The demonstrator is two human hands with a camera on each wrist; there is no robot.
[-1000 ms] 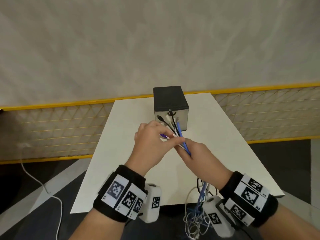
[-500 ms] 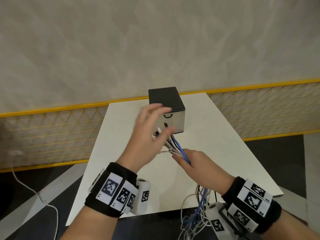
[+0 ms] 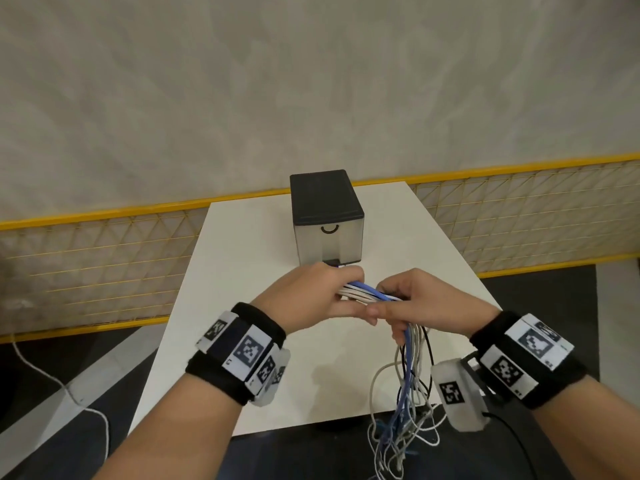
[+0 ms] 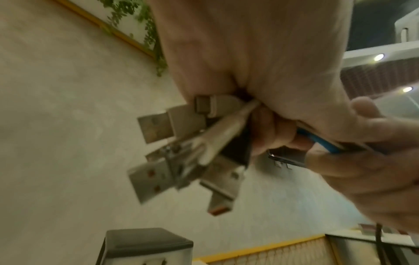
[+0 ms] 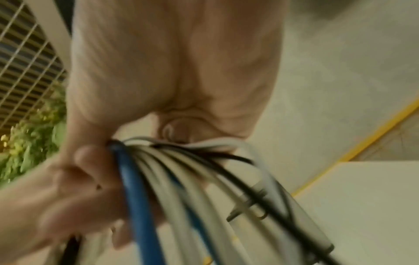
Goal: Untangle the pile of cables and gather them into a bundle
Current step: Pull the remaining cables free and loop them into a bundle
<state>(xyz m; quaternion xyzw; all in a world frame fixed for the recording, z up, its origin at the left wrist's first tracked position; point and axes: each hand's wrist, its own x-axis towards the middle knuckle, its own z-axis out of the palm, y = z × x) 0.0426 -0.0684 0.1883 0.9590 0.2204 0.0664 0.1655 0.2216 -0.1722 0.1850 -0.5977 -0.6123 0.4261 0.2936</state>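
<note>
A bundle of white, blue and black cables [image 3: 367, 292] runs between my two hands above the white table [image 3: 242, 278]. My left hand [image 3: 311, 292] grips the bundle near its plug ends, and several USB plugs [image 4: 181, 152] stick out of that fist in the left wrist view. My right hand [image 3: 415, 299] grips the same cables [image 5: 145, 188] a little to the right. From it the loose lengths [image 3: 405, 410] hang down past the table's front edge in a tangle.
A small black-topped box with a drawer handle [image 3: 327, 216] stands on the table just behind my hands. A yellow-framed mesh barrier [image 3: 104, 265] runs behind the table. A white cord [image 3: 52, 375] lies on the dark floor at left.
My left hand has come back from the box and closed round the plug ends. The cables no longer reach the box front. Both hands sit closer together, nearer to me.
</note>
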